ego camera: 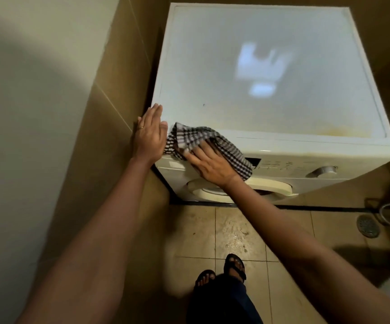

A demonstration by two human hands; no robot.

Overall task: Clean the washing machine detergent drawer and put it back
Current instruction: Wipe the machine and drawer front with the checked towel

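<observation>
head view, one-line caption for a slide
Right hand presses a cloth on the upper front of the washer while the left hand rests flat on its corner.

Black-and-white checked cloth; white washing machine; beige floor tiles.

Dim, warm indoor light. Beyond the right grip a pale blurred glare patch sits on the washer top — reflected light from overhead. Left of the left grip the wall is brighter, with a soft shadow across it. Floor tiles below the grips show a dull sheen. Wide-angle stretch — forearms balloon toward the bottom corners. Control panel right of the right grip too soft to read.
</observation>
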